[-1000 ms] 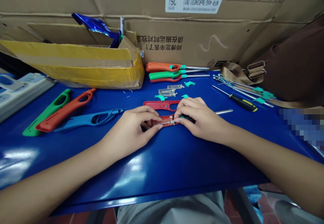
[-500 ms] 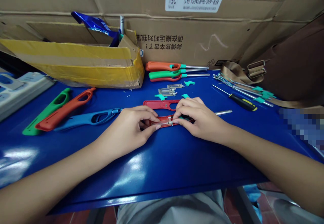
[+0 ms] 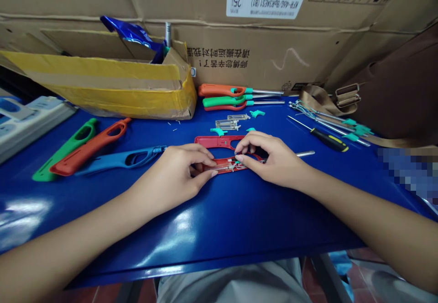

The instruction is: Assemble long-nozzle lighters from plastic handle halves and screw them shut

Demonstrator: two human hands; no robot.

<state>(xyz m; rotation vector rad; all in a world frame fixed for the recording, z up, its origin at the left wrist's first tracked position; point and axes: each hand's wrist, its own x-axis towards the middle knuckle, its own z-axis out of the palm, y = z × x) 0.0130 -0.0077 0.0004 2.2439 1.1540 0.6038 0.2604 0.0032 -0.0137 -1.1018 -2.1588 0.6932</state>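
A red lighter casing half (image 3: 223, 161) lies on the blue table with a clear fuel tank (image 3: 221, 168) and thin wires inside it. My left hand (image 3: 181, 168) is closed around the casing's left end, thumb along the near edge by the tank. Over the casing's right part is my right hand (image 3: 270, 157), thumb and forefinger pinched together near the wires; whatever is between them is too small to make out. A metal tube (image 3: 305, 154) sticks out to the right from behind this hand. Just beyond lies the other red casing half (image 3: 214, 142), partly covered by my right fingers.
Several lighter shells (image 3: 89, 150) lie left; assembled lighters (image 3: 224, 91) lie at the back. Spare clear tanks (image 3: 226, 124) and green triggers (image 3: 256, 113) sit beyond my hands. A screwdriver (image 3: 329, 139) and metal tubes (image 3: 337, 125) are right. A taped cardboard box (image 3: 137, 91) stands back left.
My right fingertips have lifted slightly off the tank's end and shifted up, baring more of the wires and casing. My left hand keeps its hold.
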